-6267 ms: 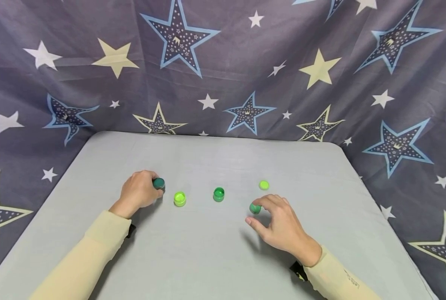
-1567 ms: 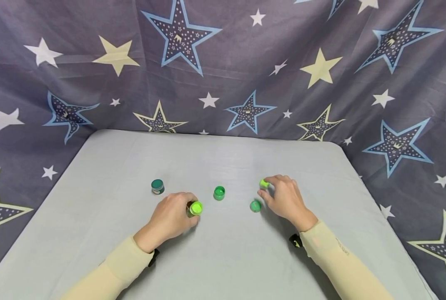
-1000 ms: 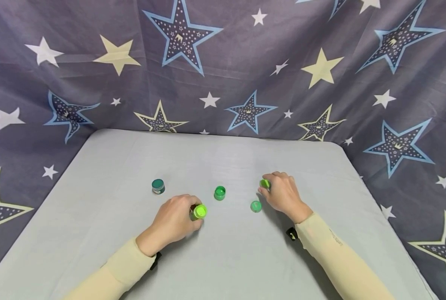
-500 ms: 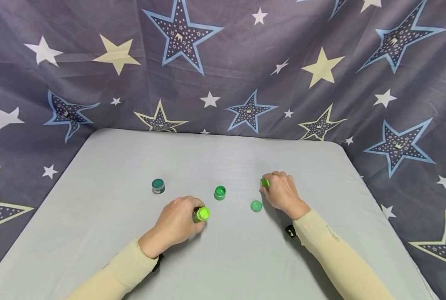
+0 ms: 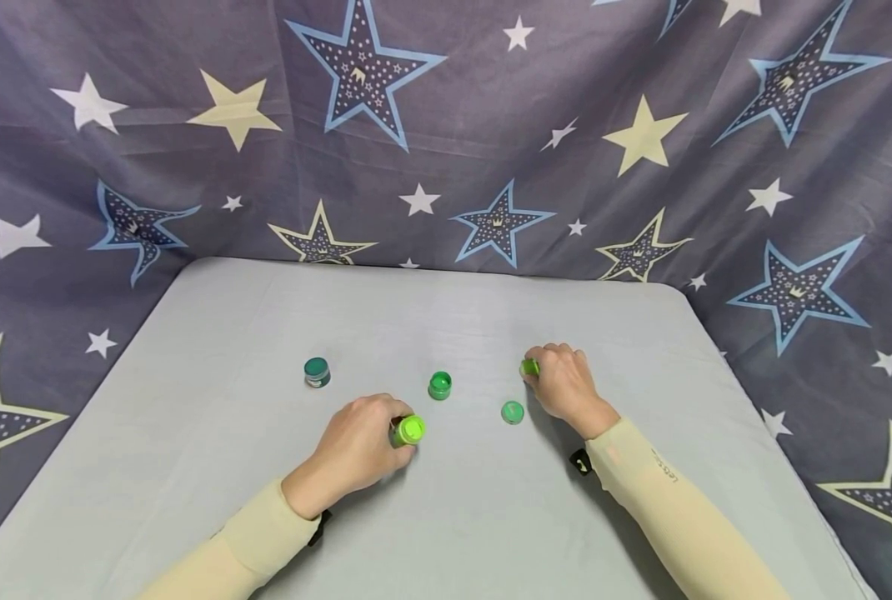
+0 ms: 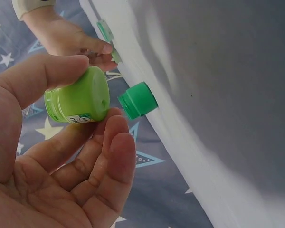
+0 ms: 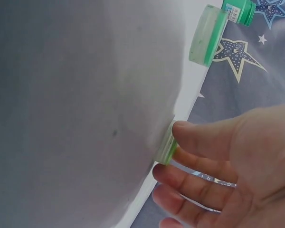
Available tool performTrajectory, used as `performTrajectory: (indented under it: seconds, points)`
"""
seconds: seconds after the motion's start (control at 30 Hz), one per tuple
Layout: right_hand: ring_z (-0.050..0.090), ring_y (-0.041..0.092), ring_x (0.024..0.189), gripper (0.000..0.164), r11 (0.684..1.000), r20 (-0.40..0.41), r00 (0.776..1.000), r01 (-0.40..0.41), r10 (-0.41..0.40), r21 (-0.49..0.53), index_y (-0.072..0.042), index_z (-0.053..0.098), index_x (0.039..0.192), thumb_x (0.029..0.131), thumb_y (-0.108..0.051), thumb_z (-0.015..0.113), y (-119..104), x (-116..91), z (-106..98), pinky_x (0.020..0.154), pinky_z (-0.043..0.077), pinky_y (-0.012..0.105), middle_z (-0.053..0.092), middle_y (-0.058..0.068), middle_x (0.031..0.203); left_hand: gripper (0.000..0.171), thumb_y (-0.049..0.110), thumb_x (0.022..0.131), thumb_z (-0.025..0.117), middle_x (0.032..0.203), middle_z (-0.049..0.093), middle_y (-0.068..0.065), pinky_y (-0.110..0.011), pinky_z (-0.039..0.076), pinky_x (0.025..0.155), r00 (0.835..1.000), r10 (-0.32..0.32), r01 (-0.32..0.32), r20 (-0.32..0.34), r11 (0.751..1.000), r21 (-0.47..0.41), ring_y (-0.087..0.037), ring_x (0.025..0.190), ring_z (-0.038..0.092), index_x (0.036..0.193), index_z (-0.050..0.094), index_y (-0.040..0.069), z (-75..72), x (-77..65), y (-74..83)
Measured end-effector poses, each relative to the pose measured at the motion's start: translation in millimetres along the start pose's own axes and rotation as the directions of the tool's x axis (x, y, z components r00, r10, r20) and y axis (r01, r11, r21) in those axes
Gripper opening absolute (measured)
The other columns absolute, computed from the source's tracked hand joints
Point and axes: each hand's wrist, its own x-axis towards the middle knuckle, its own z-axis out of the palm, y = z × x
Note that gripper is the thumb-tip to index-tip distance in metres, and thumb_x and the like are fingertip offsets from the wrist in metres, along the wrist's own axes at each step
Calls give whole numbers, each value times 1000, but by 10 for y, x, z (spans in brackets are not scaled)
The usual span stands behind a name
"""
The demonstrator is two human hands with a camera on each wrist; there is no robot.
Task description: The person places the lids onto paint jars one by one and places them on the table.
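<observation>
Curling round the lime jar (image 5: 412,429), the person's left hand (image 5: 359,442) lifts it just off the surface (image 5: 446,517), gripping its sides, probably so the mouth stays uncovered. That mouth faces up but leans rightward, the base-to-mouth axis tilted off upright. Across from it, the right hand (image 5: 566,387) pinches the lime lid (image 5: 528,367) by its edge, perhaps because it's so thin; whether it touches the surface, I can't tell. An uncapped green jar (image 5: 440,385) stands upright between them.

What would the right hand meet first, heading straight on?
Past its pinched lime lid, the right hand looks free to cross the table, perhaps meeting the starry backdrop first; depth is unclear.
</observation>
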Motion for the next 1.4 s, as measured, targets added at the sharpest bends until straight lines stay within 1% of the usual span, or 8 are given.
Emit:
performTrajectory:
  seconds: [0.17, 0.37, 0.5, 0.63, 0.77, 0.97, 1.23, 1.4]
  points:
    - [63, 32, 85, 26, 1000, 1, 1000, 9, -9, 1, -3, 75, 108, 84, -8, 83, 3, -1, 10, 72, 43, 45, 71, 12, 94, 24, 9, 71, 90, 81, 63, 7, -31, 49, 66, 1000, 0, 0, -7, 1000, -9, -8, 71, 54, 92, 78, 11, 14, 2, 0]
    - [61, 29, 83, 21, 1000, 21, 1000, 19, -19, -8, -5, 75, 105, 86, -9, 81, 0, -10, 0, 70, 40, 41, 67, 8, 87, 24, 9, 71, 90, 82, 65, 7, -31, 49, 67, 1000, -1, 1, -14, 1000, -18, -8, 72, 55, 91, 78, 11, 34, -1, 1]
    - [63, 31, 89, 24, 1000, 26, 1000, 16, -16, 3, -4, 74, 108, 86, -10, 81, -11, -37, -20, 72, 39, 41, 69, 10, 93, 24, 9, 70, 90, 83, 65, 7, -31, 49, 67, 1000, -4, 3, -13, 1000, -17, -8, 72, 56, 91, 78, 11, 38, 2, 8]
    - [64, 33, 94, 28, 1000, 5, 1000, 19, -19, 21, -3, 73, 111, 86, -12, 82, -31, -77, -58, 75, 41, 44, 71, 12, 99, 24, 8, 70, 90, 82, 65, 6, -31, 49, 67, 1000, -4, 3, -13, 1000, -16, -8, 72, 56, 91, 78, 10, 41, 2, 15]
    - [64, 32, 92, 29, 999, -29, 999, 29, -28, 40, -3, 73, 112, 85, -13, 83, -63, -121, -108, 74, 39, 42, 71, 10, 98, 25, 8, 70, 90, 83, 66, 6, -31, 50, 68, 1000, -1, 0, -10, 1000, -15, -9, 73, 58, 91, 78, 9, 44, 0, 24]
    - [61, 27, 87, 29, 996, -49, 998, 47, -43, 75, -7, 73, 112, 86, -16, 83, -158, -201, -192, 73, 36, 39, 69, 6, 95, 26, 7, 70, 90, 84, 66, 4, -33, 51, 70, 1000, -7, 7, 8, 1000, -24, -12, 75, 61, 93, 78, 8, 47, -3, 39]
    - [62, 24, 90, 30, 990, -53, 996, 76, -70, 122, -10, 72, 112, 86, -18, 84, -332, -286, -286, 78, 37, 39, 70, 3, 95, 25, 8, 70, 90, 83, 65, 6, -31, 51, 69, 1000, -4, 4, 16, 1000, -12, -9, 74, 58, 92, 78, 10, 61, -1, 55]
    - [61, 22, 87, 29, 982, -64, 993, 110, -101, 153, -10, 72, 111, 85, -17, 85, -441, -336, -319, 78, 36, 39, 70, 2, 95, 24, 8, 70, 90, 82, 65, 6, -31, 50, 68, 1000, -2, 2, 17, 1000, -3, -8, 73, 57, 91, 78, 10, 59, -3, 63]
